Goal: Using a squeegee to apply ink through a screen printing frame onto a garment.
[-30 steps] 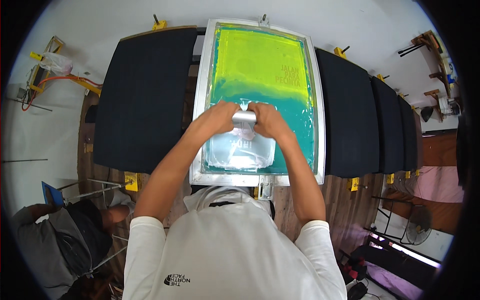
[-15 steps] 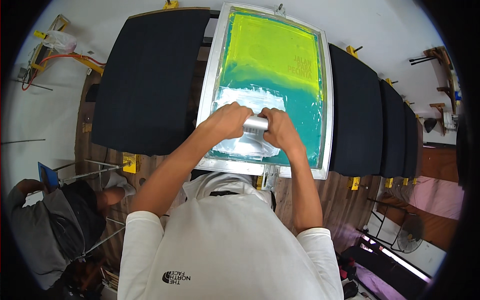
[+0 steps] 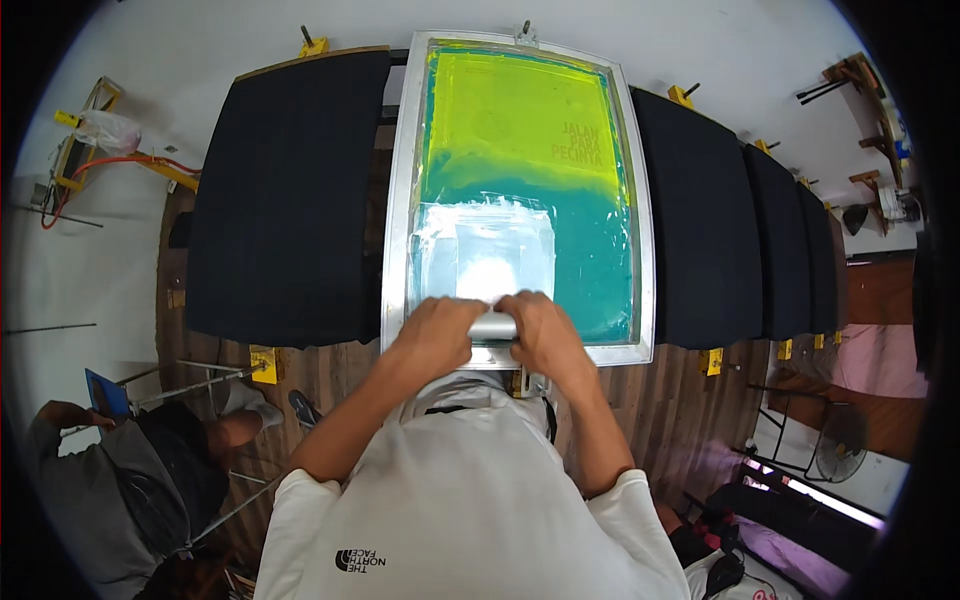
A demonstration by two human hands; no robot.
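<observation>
My left hand and my right hand grip the silver squeegee from its two sides. The squeegee is at the near end of a screen printing frame with a metal rim. Its blade edge is hidden behind my hands. Just beyond it, a patch of white ink covers the left part of the green mesh. The far half of the mesh is yellow-green, with faint lettering at its right.
Pallets with dark cloth stand either side: a wide one at left, several at right. Yellow clamps hold their ends. A person sits at lower left with a blue object. A fan is at right.
Both my hands have drawn the squeegee toward me, from the middle of the white patch to the frame's near end. More of the white-coated mesh now shows beyond them.
</observation>
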